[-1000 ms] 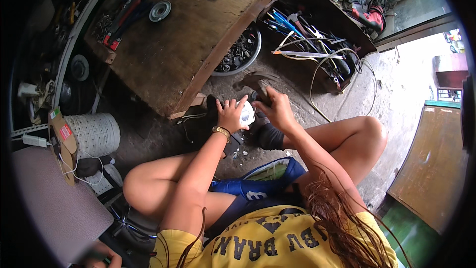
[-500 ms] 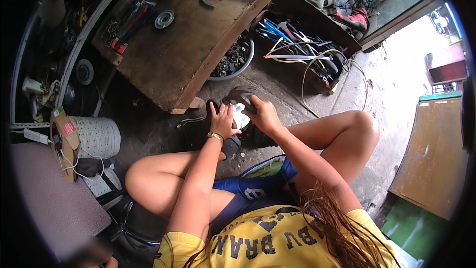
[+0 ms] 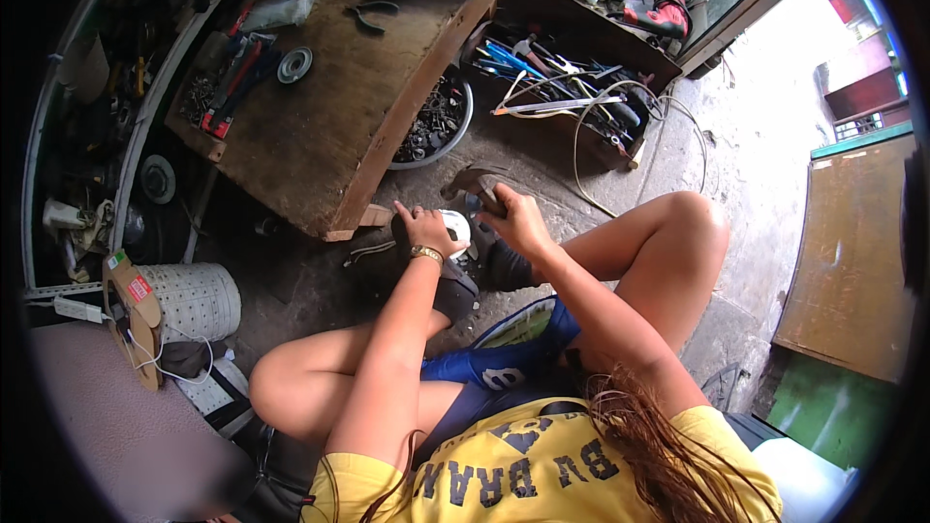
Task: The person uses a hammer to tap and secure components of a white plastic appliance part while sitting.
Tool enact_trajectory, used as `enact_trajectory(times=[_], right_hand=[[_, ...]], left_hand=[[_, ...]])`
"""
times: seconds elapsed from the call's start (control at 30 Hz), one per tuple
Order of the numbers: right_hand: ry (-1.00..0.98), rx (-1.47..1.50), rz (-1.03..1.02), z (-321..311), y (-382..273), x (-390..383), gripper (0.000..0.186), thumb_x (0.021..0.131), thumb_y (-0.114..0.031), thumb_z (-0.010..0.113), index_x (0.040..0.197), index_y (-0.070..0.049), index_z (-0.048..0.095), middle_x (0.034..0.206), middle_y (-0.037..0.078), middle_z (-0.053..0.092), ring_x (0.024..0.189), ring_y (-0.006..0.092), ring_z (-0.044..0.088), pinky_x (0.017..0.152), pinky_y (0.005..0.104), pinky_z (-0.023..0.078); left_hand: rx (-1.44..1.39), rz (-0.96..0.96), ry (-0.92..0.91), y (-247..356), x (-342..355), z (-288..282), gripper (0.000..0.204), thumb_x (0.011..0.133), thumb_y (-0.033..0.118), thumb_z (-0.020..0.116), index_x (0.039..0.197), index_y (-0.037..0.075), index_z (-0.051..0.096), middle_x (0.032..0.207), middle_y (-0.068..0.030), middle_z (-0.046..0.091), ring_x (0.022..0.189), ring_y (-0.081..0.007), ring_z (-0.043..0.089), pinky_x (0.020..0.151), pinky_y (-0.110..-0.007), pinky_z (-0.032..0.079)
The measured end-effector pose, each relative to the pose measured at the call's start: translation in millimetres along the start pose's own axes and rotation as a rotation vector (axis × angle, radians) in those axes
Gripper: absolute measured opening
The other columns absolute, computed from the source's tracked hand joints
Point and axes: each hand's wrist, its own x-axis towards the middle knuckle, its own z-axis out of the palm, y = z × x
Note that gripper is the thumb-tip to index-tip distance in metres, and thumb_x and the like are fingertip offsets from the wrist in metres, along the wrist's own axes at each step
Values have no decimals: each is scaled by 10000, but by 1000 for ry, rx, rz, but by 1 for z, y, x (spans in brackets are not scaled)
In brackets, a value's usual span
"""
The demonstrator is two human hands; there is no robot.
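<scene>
My right hand [image 3: 515,220] grips a claw hammer [image 3: 472,179] by its handle, the metal head held just above a round white piece [image 3: 457,227] low between my feet. My left hand [image 3: 426,225] rests on that white piece and holds it, fingers curved over its left side. A dark shoe [image 3: 453,292] is just below my left hand, and another dark shoe [image 3: 511,269] is to the right. Small pale fragments lie on the floor near my feet. What supports the white piece is hidden.
A wooden table [image 3: 291,136] with tools stands ahead, beside a metal basin [image 3: 455,136] of parts and a tool box [image 3: 620,150] with looping cable. A perforated drum [image 3: 199,300] is at left, a board [image 3: 838,242] at right. Another person's blurred head [image 3: 179,475] shows lower left.
The hammer head dipped close to the white piece half a second ago and is now slightly higher again. My left hand stays on the piece. The view has shifted.
</scene>
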Motion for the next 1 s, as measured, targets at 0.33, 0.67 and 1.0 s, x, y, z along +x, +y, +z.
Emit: enact_trajectory(times=[0.33, 0.67, 1.0], right_hand=[[-133, -101, 29, 23, -4, 10, 314, 786, -238, 748, 934, -44, 551, 870, 227, 668, 876, 453, 622, 733, 515, 488], [-147, -261, -264, -85, -56, 44, 284, 845, -262, 719, 934, -12, 614, 800, 176, 693, 746, 360, 686, 672, 462, 515], [-41, 230, -164, -235, -112, 55, 264, 1012, -269, 565, 1169, -59, 530, 634, -8, 551, 430, 44, 432, 366, 217, 316]], left_hand=[[-624, 230, 114, -28, -9, -5, 423, 772, 224, 769, 1127, 36, 636, 1209, -128, 629, 1210, -358, 527, 1022, -493, 400], [-843, 394, 296, -3, 0, -16, 141, 815, -19, 620, 930, 40, 676, 899, -169, 655, 878, -364, 642, 752, -414, 508], [-948, 159, 251, -3, 5, -36, 85, 894, 93, 638, 953, 54, 685, 867, -166, 701, 850, -344, 681, 716, -404, 528]])
